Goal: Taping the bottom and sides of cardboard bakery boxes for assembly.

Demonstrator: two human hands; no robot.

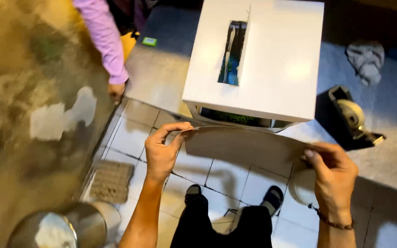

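A person's left hand (161,154) and right hand (334,172), fingers pinched on opposite ends of a grey cardboard flap (244,147), hold it below a white box (272,59) overhanging the bench (391,156), near a tape dispenser (350,117).

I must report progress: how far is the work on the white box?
Done: the white box stands on the counter with a slot cut in its top. In hand: left hand and right hand hold a flap at its front. Left: the front is open; the tape dispenser sits unused.
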